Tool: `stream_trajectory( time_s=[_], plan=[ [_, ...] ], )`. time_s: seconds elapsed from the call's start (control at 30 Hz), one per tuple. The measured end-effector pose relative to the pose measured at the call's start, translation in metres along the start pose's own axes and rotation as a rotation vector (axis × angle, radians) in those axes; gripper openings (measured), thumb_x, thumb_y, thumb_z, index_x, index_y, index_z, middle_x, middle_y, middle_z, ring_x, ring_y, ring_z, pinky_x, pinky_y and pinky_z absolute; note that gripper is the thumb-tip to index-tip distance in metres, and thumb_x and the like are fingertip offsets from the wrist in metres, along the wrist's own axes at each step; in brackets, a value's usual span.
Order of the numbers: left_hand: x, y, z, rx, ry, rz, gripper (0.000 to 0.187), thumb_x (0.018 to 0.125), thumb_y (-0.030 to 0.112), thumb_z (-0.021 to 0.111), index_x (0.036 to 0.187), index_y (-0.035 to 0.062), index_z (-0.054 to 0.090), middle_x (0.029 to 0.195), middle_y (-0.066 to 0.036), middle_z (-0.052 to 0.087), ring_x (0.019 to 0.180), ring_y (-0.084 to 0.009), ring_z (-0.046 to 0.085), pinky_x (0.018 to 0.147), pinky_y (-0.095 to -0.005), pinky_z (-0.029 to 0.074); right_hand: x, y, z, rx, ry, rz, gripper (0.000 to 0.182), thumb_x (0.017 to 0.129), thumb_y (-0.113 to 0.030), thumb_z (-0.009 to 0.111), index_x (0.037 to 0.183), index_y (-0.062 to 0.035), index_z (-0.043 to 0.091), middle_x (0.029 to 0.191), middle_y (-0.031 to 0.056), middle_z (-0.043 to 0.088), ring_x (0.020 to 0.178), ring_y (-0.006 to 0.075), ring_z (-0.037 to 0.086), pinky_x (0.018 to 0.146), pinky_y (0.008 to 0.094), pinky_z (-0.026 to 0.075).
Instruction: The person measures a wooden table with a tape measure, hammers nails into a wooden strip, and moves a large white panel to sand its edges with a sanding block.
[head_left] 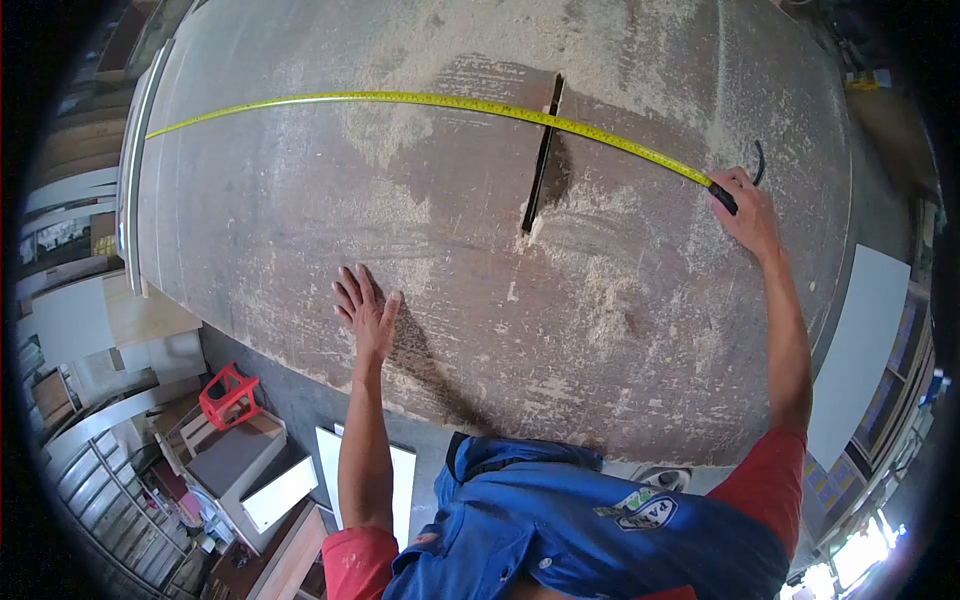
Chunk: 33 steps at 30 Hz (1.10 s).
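My right hand (745, 210) grips the black case of a tape measure at the right side of a large brown worktable (460, 320). The yellow blade (420, 99) is drawn out across the whole tabletop to the far left edge, crossing above a long dark slot (543, 155) in the surface. My left hand (368, 312) is held over the near left part of the table with its fingers spread and nothing in it. A dark curved strap (759, 162) shows just beyond my right hand.
Sawdust (605, 300) lies in patches over the tabletop. A pale rail (140, 160) runs along the left edge. Below left stand a red stool (229, 397) and a cabinet (235, 455). A white panel (862, 350) leans at the right.
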<state>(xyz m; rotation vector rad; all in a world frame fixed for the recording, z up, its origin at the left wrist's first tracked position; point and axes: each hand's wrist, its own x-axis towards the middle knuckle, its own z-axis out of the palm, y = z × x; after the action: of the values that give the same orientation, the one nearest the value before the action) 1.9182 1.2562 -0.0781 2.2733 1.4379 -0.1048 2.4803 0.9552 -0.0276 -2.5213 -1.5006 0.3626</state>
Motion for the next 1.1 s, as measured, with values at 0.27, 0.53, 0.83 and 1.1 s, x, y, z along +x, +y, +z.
stream_trajectory(
  time_s=[0.27, 0.53, 0.83, 1.1],
  plan=[
    [0.001, 0.000, 0.001, 0.016, 0.000, -0.002, 0.089, 0.091, 0.066, 0.047, 0.157, 0.0218, 0.009, 0.163, -0.014, -0.007, 0.148, -0.0402, -0.011, 0.113, -0.0620, -0.007, 0.010, -0.014, 0.003, -0.057, -0.004, -0.029, 0.037, 0.090, -0.027, 0.067, 0.124, -0.0137, 0.061, 0.107, 0.0061, 0.059, 0.082, 0.0228, 0.066, 0.069, 0.0362, 0.054],
    [0.001, -0.001, 0.002, 0.026, -0.004, -0.003, 0.089, 0.090, 0.070, 0.044, 0.157, 0.0218, 0.009, 0.163, -0.014, -0.007, 0.148, -0.0401, -0.011, 0.113, -0.0620, -0.007, 0.022, -0.020, 0.015, 0.013, 0.016, -0.037, 0.035, 0.091, -0.030, 0.066, 0.122, -0.0140, 0.064, 0.106, 0.0062, 0.060, 0.081, 0.0217, 0.066, 0.068, 0.0355, 0.054],
    [0.001, 0.000, 0.001, 0.025, -0.004, -0.012, 0.089, 0.091, 0.067, 0.047, 0.157, 0.0213, 0.009, 0.163, -0.014, -0.006, 0.148, -0.0399, -0.011, 0.113, -0.0610, -0.007, 0.023, -0.025, 0.013, -0.005, 0.011, -0.021, 0.036, 0.091, -0.030, 0.065, 0.123, -0.0148, 0.063, 0.107, 0.0052, 0.059, 0.083, 0.0210, 0.065, 0.068, 0.0347, 0.053],
    [-0.001, 0.002, 0.001, 0.019, 0.022, -0.007, 0.085, 0.093, 0.062, 0.048, 0.157, 0.0186, 0.013, 0.163, -0.016, -0.003, 0.148, -0.0417, -0.008, 0.113, -0.0610, -0.007, 0.021, -0.029, 0.012, 0.025, 0.030, -0.049, 0.036, 0.090, -0.030, 0.066, 0.122, -0.0142, 0.063, 0.106, 0.0059, 0.059, 0.083, 0.0229, 0.066, 0.070, 0.0376, 0.054]
  ],
)
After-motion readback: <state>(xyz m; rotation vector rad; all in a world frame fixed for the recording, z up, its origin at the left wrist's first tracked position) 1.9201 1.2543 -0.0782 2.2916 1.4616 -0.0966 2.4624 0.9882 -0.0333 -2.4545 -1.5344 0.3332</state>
